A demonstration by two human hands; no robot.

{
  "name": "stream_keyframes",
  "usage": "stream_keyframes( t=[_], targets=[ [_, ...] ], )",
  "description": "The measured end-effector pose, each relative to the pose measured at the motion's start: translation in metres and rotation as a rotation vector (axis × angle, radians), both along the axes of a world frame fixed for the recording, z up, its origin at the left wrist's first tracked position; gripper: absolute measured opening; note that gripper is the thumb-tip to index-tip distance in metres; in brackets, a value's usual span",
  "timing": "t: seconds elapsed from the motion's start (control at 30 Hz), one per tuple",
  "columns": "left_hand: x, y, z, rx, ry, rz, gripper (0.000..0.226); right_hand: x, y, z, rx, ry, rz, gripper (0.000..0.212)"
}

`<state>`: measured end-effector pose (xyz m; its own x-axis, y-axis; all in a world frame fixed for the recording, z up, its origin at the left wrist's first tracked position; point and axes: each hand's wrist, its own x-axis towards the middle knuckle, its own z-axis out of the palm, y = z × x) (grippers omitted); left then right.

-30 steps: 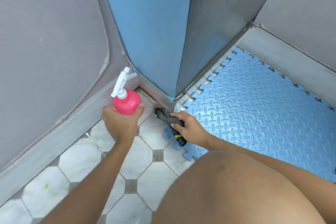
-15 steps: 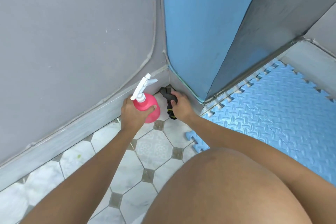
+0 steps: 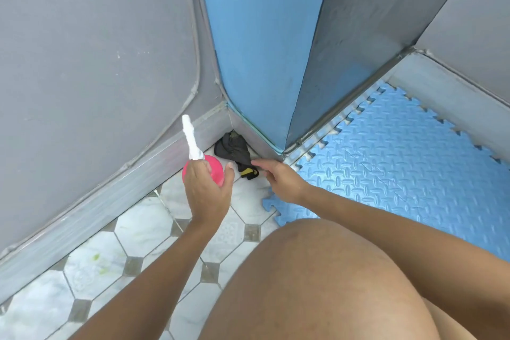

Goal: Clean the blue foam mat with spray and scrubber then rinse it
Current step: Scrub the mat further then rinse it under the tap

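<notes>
The left hand (image 3: 207, 190) is wrapped round a pink spray bottle (image 3: 214, 172) and holds it up over the floor (image 3: 143, 232), which has white tiles with little grey squares. The white top of the bottle sticks up and looks blurry. The right hand (image 3: 281, 179) holds nothing; its fingers are loose and reach toward a black scrubber (image 3: 233, 148) with a bit of yellow on it. The fingertips are just beside the scrubber, but I cannot tell if they touch it. The scrubber lies on the floor, tucked into the corner where the grey wall (image 3: 96, 50) meets a blue post (image 3: 262, 36). The two hands are near each other but apart. The blue foam mat (image 3: 400, 163) lies flat on the floor to the right, its bumpy edge close to the right hand. A bare knee (image 3: 317, 284) fills the bottom of the view
</notes>
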<state>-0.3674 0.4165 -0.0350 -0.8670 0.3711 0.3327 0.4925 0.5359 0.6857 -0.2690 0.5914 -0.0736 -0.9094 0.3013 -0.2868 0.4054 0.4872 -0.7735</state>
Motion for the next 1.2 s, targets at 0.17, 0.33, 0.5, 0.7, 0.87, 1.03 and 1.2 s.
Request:
stream_keyframes(
  t=[0.17,0.33,0.5,0.7,0.87,1.03,1.2],
  targets=[
    [0.024,0.020,-0.015,-0.014,0.030,-0.155,0.026,0.056,0.023,0.000,0.044,-0.044,-0.046,0.046],
    [0.038,0.061,-0.041,-0.266,-0.178,-0.367,0.010,0.080,0.056,0.006,0.026,-0.051,-0.236,0.038],
    [0.047,0.106,-0.054,-0.655,-0.553,-0.415,0.047,0.103,0.080,0.011,0.038,-0.084,-0.368,0.038],
    [0.043,0.125,-0.040,-0.798,-0.741,-0.454,0.059,0.124,0.103,0.033,0.094,-0.086,-0.445,0.038],
    [0.036,0.130,-0.006,-0.739,-0.903,-0.497,0.057,0.135,0.117,0.062,0.106,-0.050,-0.509,0.039],
    [0.041,0.139,0.049,-0.704,-0.946,-0.681,0.053,0.141,0.132,0.107,0.150,-0.001,-0.559,0.036],
    [0.039,0.160,0.101,-0.502,-1.186,-0.706,0.064,0.147,0.155,0.155,0.196,0.060,-0.600,0.033]
  ],
)
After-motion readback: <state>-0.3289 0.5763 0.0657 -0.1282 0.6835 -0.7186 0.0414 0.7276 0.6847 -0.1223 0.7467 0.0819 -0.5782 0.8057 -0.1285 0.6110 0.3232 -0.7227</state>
